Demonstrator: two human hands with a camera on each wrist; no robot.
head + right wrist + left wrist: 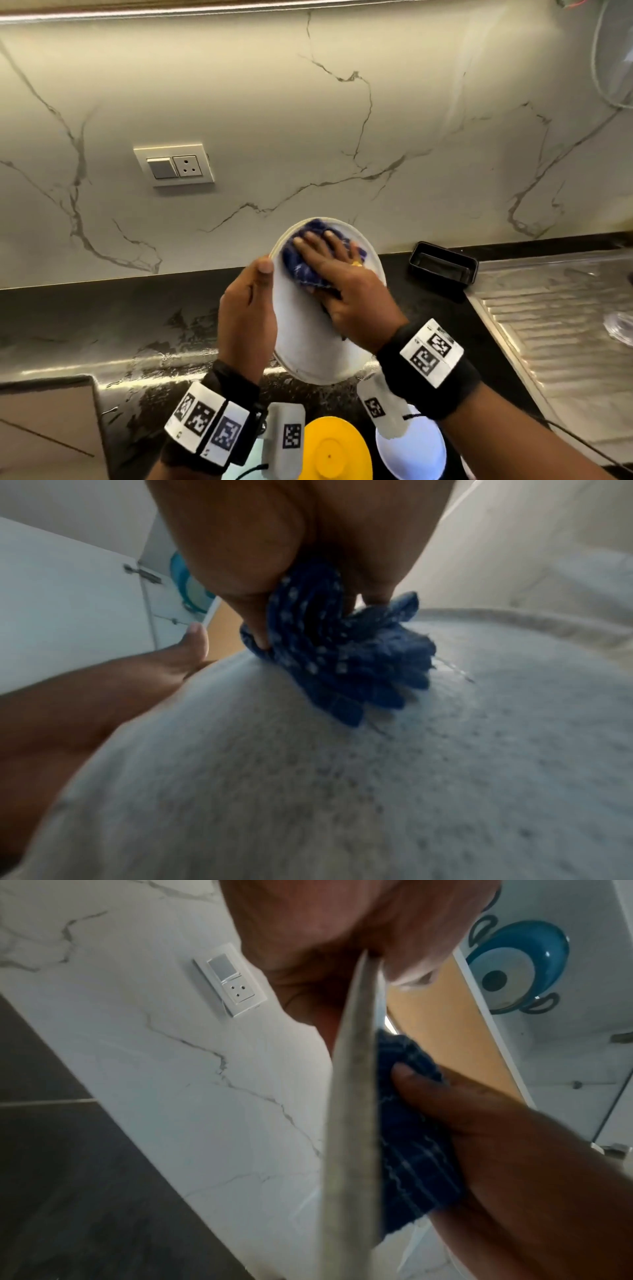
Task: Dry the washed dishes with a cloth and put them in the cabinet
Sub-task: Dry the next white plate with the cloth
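A white round plate (pixel 308 342) is held tilted above the black counter. My left hand (pixel 253 291) grips its left rim, thumb on the front face and fingers hidden behind. My right hand (pixel 329 253) presses a bunched blue checked cloth (pixel 301 270) against the plate's upper face, fingers spread over it. In the left wrist view the plate (pixel 352 1123) shows edge-on with the cloth (pixel 411 1150) against its right side. In the right wrist view the cloth (pixel 342 656) gathers between thumb and fingers on the speckled plate (pixel 342 777).
Below my wrists lie a yellow dish (pixel 335 448) and a white bowl (pixel 411 448). A black rectangular tray (pixel 442 267) sits by the steel draining board (pixel 555 308). A wall socket (pixel 174 166) is on the marble backsplash. A blue bowl (pixel 517 966) sits in the open cabinet above.
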